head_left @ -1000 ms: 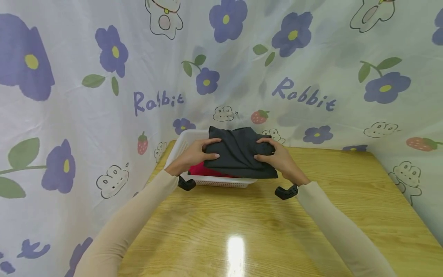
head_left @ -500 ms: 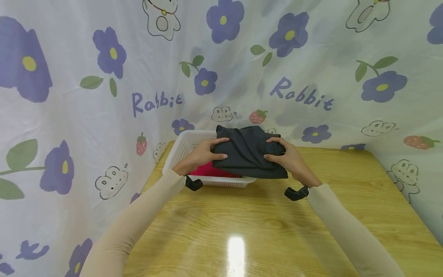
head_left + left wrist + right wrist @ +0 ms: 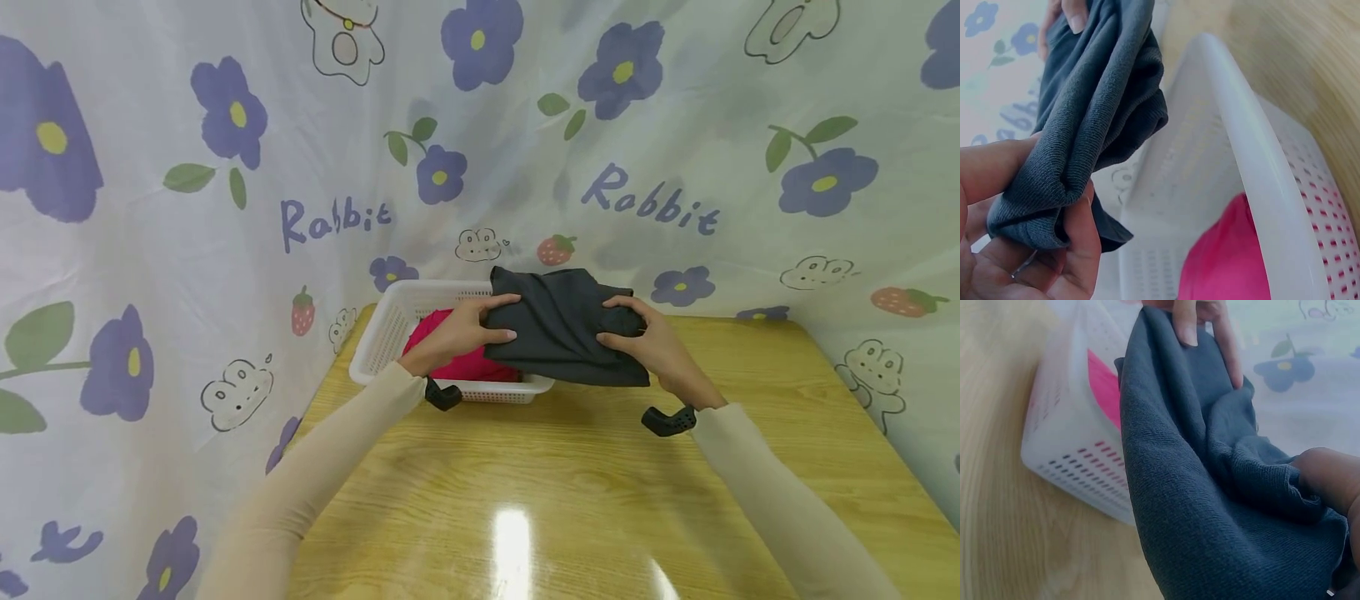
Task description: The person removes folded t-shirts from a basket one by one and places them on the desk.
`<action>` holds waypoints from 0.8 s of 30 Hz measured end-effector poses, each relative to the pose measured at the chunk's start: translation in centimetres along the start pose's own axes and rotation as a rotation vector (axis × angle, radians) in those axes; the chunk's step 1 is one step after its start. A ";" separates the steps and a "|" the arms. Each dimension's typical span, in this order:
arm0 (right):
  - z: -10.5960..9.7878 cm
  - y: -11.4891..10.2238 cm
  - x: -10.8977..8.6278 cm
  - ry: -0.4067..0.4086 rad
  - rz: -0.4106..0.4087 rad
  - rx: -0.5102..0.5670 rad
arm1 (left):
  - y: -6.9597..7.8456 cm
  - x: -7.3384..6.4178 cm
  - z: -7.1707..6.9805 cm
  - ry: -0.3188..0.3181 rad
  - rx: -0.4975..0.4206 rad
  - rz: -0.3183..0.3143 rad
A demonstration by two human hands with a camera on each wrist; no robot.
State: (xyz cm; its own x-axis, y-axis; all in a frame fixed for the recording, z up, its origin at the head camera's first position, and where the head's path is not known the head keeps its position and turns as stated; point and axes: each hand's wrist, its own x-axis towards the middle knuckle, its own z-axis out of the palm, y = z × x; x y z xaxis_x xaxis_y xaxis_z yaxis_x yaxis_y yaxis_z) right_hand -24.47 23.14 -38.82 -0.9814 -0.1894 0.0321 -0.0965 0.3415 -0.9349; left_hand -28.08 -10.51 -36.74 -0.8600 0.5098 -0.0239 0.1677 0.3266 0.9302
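A dark grey folded cloth garment (image 3: 558,325) is held up between both hands, over the right part of a white plastic basket (image 3: 375,333). My left hand (image 3: 457,337) grips its left end, thumb and fingers pinching the fabric; in the left wrist view the fingers curl under the fold (image 3: 1079,125). At the other end my right hand (image 3: 656,346) pinches the cloth, with the thumb in front. The right wrist view shows the garment's loose lower part (image 3: 1210,519) hanging down. A pink-red cloth (image 3: 442,367) lies inside the basket, partly hidden by the left hand and forearm.
The basket stands on a wooden table (image 3: 600,483) near its back left corner. Behind and at the sides hangs a white curtain (image 3: 517,150) printed with flowers and rabbits. Black wrist devices (image 3: 669,421) sit at both wrists.
Both hands have carried the grey garment to the right, away from the basket's left part. More of the pink-red cloth now shows. The basket has stayed in place.
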 end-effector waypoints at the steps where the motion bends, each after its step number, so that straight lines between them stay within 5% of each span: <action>1: -0.2 0.1 -0.1 0.000 0.010 0.001 | 0.0 0.2 0.2 -0.004 -0.001 0.004; 13: -3.0 1.4 -1.4 0.041 0.017 -0.018 | 0.6 2.4 3.0 -0.042 -0.032 0.047; 24: -5.8 3.6 -2.8 0.066 0.057 -0.033 | 1.4 4.5 6.1 -0.044 0.050 0.037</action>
State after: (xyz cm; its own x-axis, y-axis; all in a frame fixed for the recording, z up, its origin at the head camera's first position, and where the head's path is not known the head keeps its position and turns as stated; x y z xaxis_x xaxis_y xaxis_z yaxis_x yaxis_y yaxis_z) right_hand -23.05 30.21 -40.25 -0.9941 -0.1084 0.0029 -0.0442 0.3808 -0.9236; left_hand -28.75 -2.94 -37.83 -0.8308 0.5565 -0.0070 0.2241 0.3460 0.9111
